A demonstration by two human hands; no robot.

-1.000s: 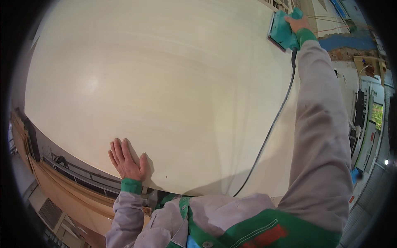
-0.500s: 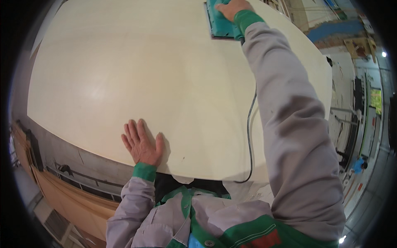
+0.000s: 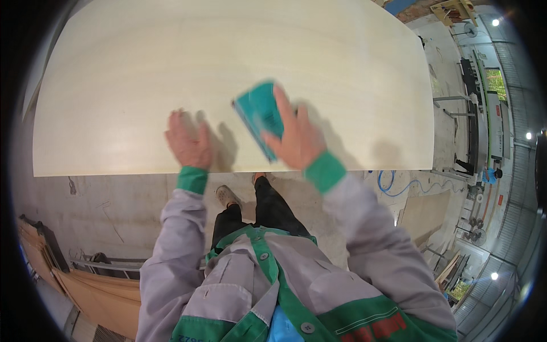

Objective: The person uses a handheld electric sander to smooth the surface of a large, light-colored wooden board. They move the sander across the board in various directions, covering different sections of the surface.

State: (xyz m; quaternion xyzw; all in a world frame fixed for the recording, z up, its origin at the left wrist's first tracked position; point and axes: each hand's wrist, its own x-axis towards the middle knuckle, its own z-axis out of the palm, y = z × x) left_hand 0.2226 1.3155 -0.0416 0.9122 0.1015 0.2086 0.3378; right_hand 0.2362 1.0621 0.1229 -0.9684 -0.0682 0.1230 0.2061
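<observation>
Sander (image 3: 259, 108): gripped by right hand (image 3: 299, 137) — near side of board (image 3: 142, 62), mid-width
Left hand (image 3: 191, 142): spread, nothing held, by near edge
Progress: work judged under way — done and left areas can't be told apart

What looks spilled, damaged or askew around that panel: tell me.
Nothing on the pale panel looks spilled or damaged. One slightly untidy spot: the blue hose curls loosely across the floor beyond its right corner.
</observation>
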